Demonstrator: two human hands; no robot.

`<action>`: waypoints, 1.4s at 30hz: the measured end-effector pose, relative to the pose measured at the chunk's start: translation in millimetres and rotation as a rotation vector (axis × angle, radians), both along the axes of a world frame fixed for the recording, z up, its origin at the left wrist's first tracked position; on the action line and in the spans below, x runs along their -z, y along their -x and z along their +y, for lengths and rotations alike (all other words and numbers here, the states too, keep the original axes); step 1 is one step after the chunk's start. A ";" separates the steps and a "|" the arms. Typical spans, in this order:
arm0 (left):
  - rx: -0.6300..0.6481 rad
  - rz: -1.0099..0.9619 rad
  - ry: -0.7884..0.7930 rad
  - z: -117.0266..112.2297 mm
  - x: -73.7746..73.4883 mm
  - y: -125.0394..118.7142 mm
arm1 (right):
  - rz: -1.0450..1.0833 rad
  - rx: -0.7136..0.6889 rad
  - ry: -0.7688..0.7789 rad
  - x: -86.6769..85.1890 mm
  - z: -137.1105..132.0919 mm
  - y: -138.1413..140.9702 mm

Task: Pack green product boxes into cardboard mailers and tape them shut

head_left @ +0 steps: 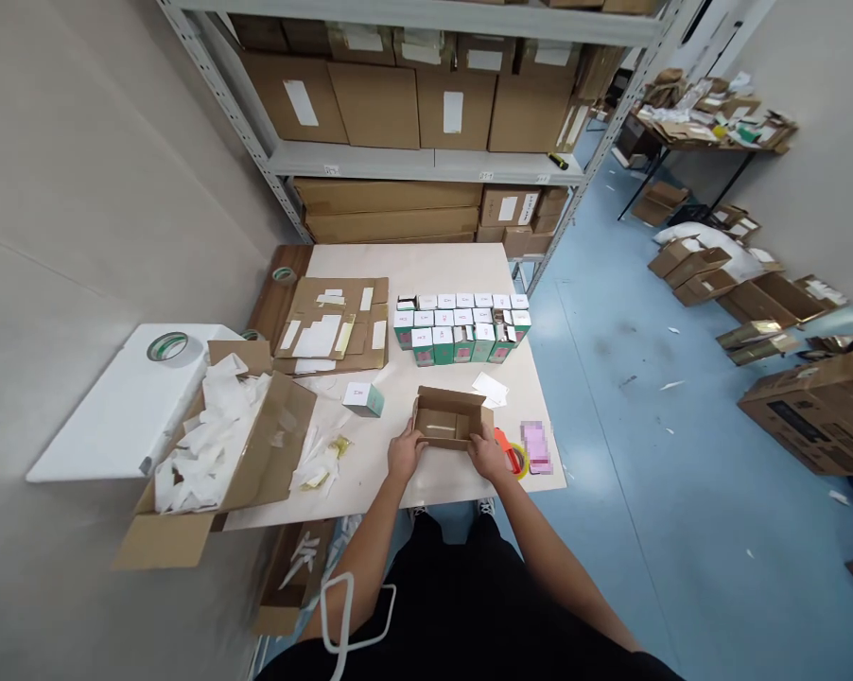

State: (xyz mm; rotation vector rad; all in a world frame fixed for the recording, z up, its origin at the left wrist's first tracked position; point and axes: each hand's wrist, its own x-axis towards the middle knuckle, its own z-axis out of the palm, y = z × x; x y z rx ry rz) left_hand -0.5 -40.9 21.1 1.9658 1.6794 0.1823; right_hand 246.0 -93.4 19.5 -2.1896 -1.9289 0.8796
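Observation:
A small open cardboard box sits at the table's near side, and its inside shows bare brown board. My left hand grips its left side, fingers against the wall. On the opposite side my right hand holds the near right corner. Just right of that hand lie an orange tape dispenser and a roll of yellow tape, with a pink pad, blurred out, beside them. White paper slips lie behind the box. A single white-and-green carton stands to the left.
Rows of small white-and-green cartons stand farther back. Flattened cardboard lies at the back left. A large carton of white paper scraps stands at the table's left edge. Metal shelving with brown boxes rises behind.

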 end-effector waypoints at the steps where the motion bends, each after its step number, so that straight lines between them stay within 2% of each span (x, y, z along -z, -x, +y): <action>1: -0.012 0.004 -0.013 -7.2 -4.7 -5.4 | -0.002 -0.006 -0.025 -3.3 1.0 -6.1; 5: -0.106 0.014 -0.090 -46.5 -16.5 -24.2 | 0.005 -0.055 -0.175 -15.6 12.7 -28.9; 9: -0.139 -0.027 -0.219 -82.0 -23.4 -37.8 | 0.054 -0.168 -0.319 -25.7 30.0 -39.2; 16: -0.197 -0.029 -0.449 -122.9 -51.7 -59.3 | 0.055 -0.224 -0.442 -38.9 47.0 -32.9; 20: -0.294 -0.035 -0.527 -150.2 -59.0 -56.8 | 0.137 -0.320 -0.455 -45.0 58.2 -19.3; 24: -0.446 -0.072 -0.540 -179.8 -55.4 -41.4 | 0.174 -0.470 -0.477 -50.3 57.7 15.5; 29: -0.583 -0.139 -0.483 -208.4 -53.9 -8.6 | 0.255 -0.601 -0.572 -61.4 41.9 78.3; 32: -0.663 -0.175 -0.456 -218.8 -57.3 19.9 | 0.310 -0.710 -0.578 -76.9 40.6 118.6; 37: -0.774 -0.200 -0.406 -228.4 -60.2 73.0 | 0.353 -0.824 -0.546 -107.5 53.1 183.6; 42: -0.880 -0.215 -0.377 -236.5 -55.2 122.3 | 0.344 -0.921 -0.493 -125.0 59.5 258.3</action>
